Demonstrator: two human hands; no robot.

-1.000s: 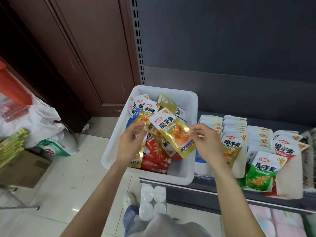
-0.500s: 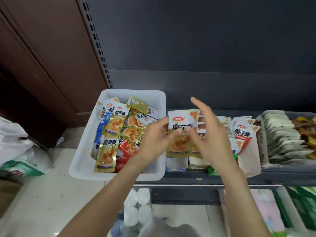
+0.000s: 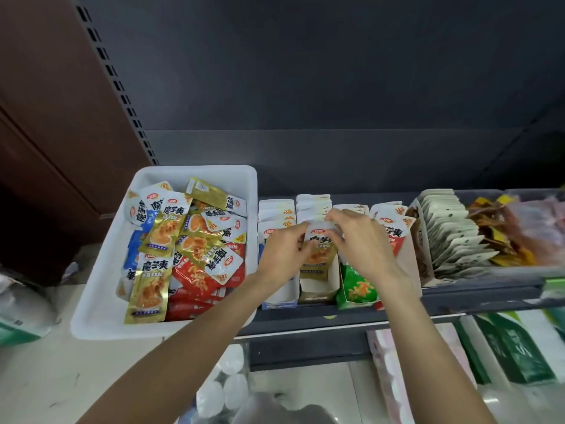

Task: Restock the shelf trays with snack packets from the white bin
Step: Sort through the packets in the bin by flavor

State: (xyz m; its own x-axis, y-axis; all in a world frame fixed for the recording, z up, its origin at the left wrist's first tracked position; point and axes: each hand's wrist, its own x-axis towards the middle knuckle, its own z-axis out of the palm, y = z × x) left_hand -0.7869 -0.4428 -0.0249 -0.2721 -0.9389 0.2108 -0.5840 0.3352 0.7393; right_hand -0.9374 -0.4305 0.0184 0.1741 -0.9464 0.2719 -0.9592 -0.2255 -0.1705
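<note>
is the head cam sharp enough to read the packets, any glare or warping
Head view: gold packets in the white bin catch shiny glare; big print on the held packet is legible, small print too soft; wide-angle bends the shelf edge; right-side goods and lower foreground blur.

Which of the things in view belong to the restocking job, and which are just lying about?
Job: white bin, gold packet held by left hand and right hand, gold tray.
Lying about: green boxes, plastic bag, bottles.

Head camera looks forward and down, close over the shelf [image 3: 305, 316].
</note>
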